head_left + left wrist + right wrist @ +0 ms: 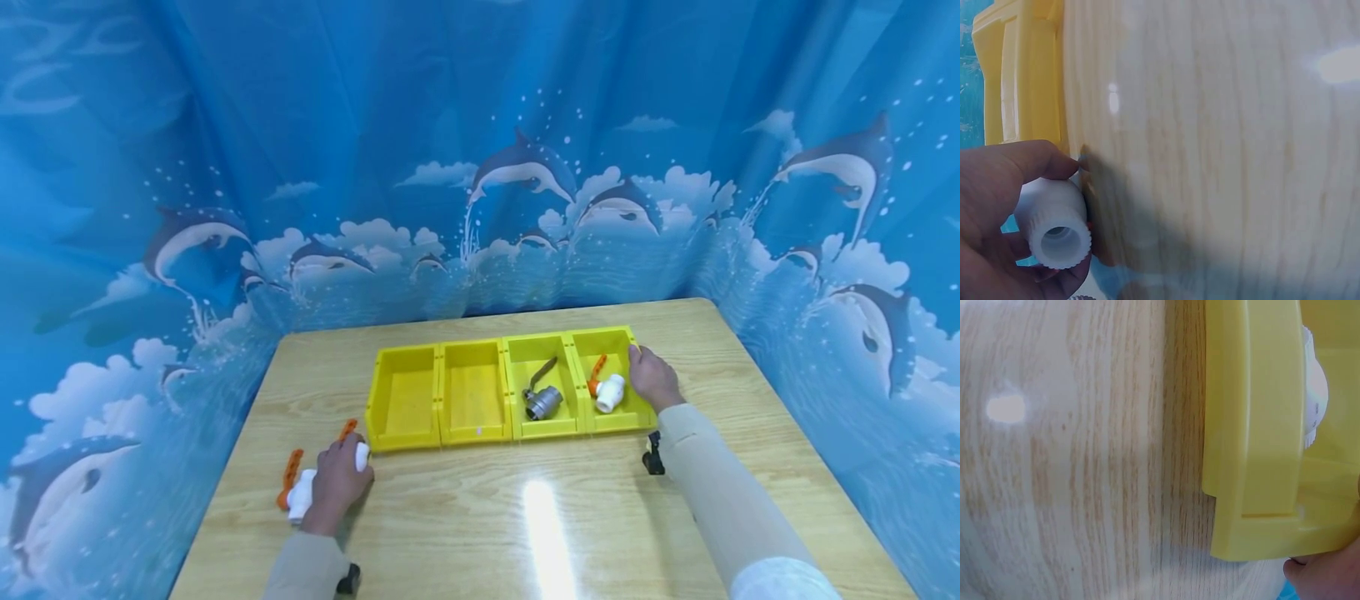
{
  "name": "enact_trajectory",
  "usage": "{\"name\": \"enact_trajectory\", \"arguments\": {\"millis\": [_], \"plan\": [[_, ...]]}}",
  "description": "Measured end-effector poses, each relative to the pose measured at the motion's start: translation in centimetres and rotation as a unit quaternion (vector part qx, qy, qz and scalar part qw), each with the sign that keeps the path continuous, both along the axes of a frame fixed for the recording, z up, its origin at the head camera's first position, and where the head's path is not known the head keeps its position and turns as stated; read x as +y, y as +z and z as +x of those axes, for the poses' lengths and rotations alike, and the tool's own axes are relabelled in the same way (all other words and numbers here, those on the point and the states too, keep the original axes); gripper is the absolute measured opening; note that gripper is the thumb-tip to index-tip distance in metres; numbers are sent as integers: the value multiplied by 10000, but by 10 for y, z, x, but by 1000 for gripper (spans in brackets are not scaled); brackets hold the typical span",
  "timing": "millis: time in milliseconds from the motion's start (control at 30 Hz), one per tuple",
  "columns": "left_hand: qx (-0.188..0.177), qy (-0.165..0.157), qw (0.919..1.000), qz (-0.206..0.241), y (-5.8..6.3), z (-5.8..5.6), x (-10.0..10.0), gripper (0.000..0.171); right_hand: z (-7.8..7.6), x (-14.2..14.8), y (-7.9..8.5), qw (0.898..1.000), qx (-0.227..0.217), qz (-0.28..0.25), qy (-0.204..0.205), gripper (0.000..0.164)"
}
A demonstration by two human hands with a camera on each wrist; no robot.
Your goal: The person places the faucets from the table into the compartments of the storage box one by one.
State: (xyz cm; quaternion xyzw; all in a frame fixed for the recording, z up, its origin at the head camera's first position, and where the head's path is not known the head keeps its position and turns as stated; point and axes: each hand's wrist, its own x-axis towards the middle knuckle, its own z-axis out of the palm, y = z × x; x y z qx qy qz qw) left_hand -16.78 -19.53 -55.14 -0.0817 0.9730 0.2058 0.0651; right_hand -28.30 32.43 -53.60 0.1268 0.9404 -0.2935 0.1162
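Observation:
My left hand (341, 479) holds a white plastic ball valve (1054, 222) with an orange handle (347, 429), just off the left end of the yellow bin row. In the left wrist view, thumb and fingers curl round the valve's white body, and its ribbed open end faces the camera. A second white ball valve (302, 497) with an orange handle lies on the table beside that hand. At the row's other end, my right hand (654, 379) grips the side wall of the rightmost yellow bin (1272, 425). Inside that bin lies another white ball valve (610, 393).
The yellow row has several compartments; the second from the right holds a metal ball valve (543, 403) with a dark lever. The two left compartments (405, 396) show bare floors. Under them is a wood-grain table (465, 517), with a blue dolphin-print curtain (375, 167) around it.

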Motion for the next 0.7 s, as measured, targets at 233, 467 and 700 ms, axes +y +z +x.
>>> {"name": "enact_trajectory", "arguments": {"millis": [233, 467, 700], "plan": [[191, 84, 9998, 79, 0, 1, 0, 49, 0, -1, 0, 10000, -23, 0, 18, 77], [328, 113, 9994, 66, 2, 1, -1, 49, 0, 0, -1, 10000, 9, 13, 1, 77], [208, 171, 9996, 81, 8, 3, -1, 49, 0, 0, 0, 10000, -13, -18, -7, 77]]}}
